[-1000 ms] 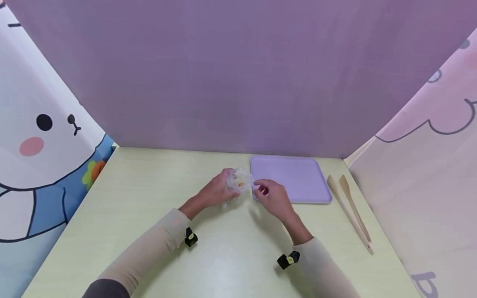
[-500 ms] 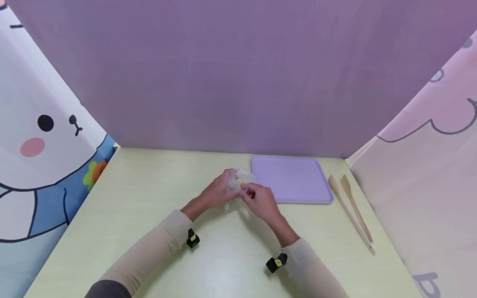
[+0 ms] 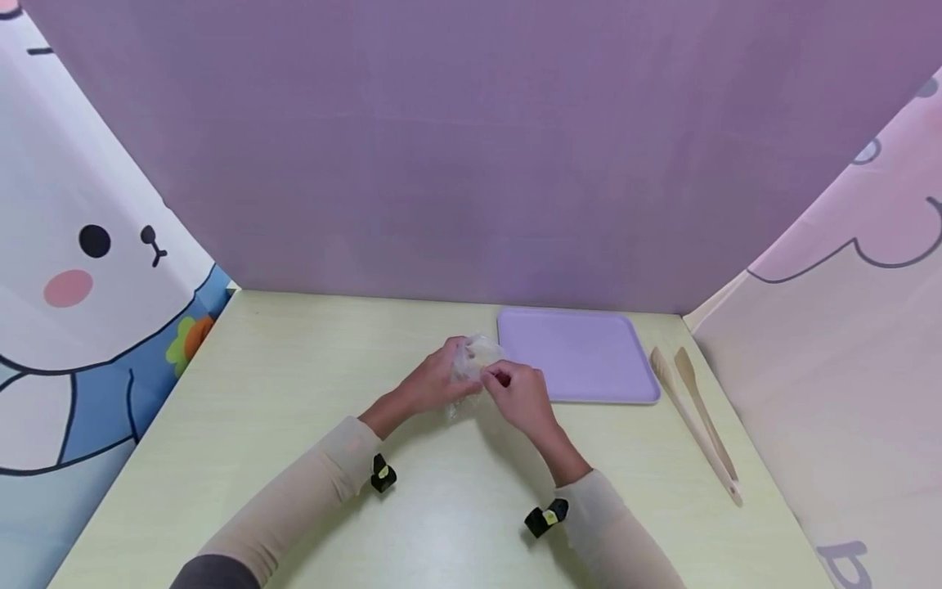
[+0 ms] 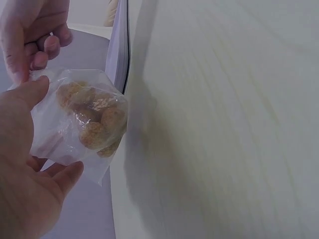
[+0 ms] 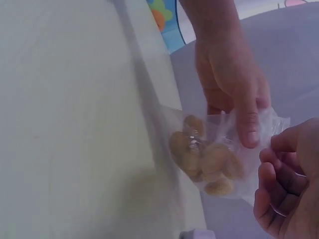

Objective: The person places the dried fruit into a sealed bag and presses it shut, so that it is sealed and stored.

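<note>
A clear plastic bag [image 3: 474,350] is held above the table, left of the tray. In the left wrist view, several rough brown roundish pieces [image 4: 94,133] lie bunched in its lower part. My left hand [image 3: 434,380] grips the bag from the left, thumb on the near side and fingers behind. My right hand [image 3: 522,399] is at the bag's mouth; the thumb and index finger pinch its rim in the right wrist view, while the other fingers are loosely curled. The exact kind of the brown pieces cannot be told.
A shallow purple tray [image 3: 574,353] lies at the back right of the pale table [image 3: 309,352]. Right of it lie two wooden utensils, tongs-like or separate: one longer [image 3: 695,424], one narrower [image 3: 705,409]. A purple partition [image 3: 471,164] stands behind.
My right hand has moved left from beside the tray's edge to the bag's mouth and now pinches its rim. My left hand keeps hold of the bag in nearly the same place.
</note>
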The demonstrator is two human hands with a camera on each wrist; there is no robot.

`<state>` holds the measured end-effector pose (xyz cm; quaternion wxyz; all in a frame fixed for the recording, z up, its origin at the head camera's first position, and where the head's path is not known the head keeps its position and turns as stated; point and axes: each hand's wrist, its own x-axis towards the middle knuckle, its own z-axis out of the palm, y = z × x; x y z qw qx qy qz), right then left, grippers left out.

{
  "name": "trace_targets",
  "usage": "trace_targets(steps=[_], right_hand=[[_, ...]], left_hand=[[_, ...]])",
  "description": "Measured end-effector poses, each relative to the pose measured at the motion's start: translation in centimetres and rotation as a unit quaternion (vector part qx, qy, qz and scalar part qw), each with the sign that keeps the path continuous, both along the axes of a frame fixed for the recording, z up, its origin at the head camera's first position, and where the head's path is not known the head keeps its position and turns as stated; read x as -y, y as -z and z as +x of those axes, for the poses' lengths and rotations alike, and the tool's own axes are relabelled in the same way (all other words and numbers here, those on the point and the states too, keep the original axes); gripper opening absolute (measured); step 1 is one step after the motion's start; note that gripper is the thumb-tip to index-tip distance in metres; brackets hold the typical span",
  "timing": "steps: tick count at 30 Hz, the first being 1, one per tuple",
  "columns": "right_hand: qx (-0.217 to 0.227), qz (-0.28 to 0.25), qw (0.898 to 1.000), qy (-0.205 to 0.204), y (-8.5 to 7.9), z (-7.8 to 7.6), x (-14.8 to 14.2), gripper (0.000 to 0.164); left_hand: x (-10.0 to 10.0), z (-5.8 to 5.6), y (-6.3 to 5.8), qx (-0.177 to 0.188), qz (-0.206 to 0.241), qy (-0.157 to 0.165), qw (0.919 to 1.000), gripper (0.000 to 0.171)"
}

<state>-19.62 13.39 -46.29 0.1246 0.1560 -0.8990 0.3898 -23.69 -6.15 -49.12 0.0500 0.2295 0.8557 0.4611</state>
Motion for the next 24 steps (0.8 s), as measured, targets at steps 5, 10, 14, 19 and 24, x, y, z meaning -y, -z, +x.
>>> trace_targets(steps=[5, 10, 14, 19, 24], right_hand=[[-0.016, 0.006, 1.000, -0.001, -0.9, -0.4, -0.8, 0.011], [-0.041, 0.042, 0.998, -0.024, -2.3, -0.7, -1.4, 0.010], [-0.067, 0.062, 0.995, -0.042, -3.6, -1.0, -2.0, 0.008], [-0.082, 0.065, 0.992, -0.066, -4.8, -1.4, -2.9, 0.006], [-0.081, 0.054, 0.991, -0.096, -5.8, -1.8, -3.8, 0.007]], left_hand=[[0.0, 0.2, 0.1, 0.000, -0.014, -0.015, 0.9998, 0.081], [0.2, 0.7, 0.2, 0.013, -0.013, -0.013, 0.9997, 0.084], [0.4, 1.3, 0.0, 0.032, 0.012, 0.003, 0.9994, 0.086], [0.5, 1.8, -0.2, 0.045, 0.037, 0.029, 0.9979, 0.084], [0.8, 1.9, -0.1, 0.044, 0.025, 0.033, 0.9981, 0.062]])
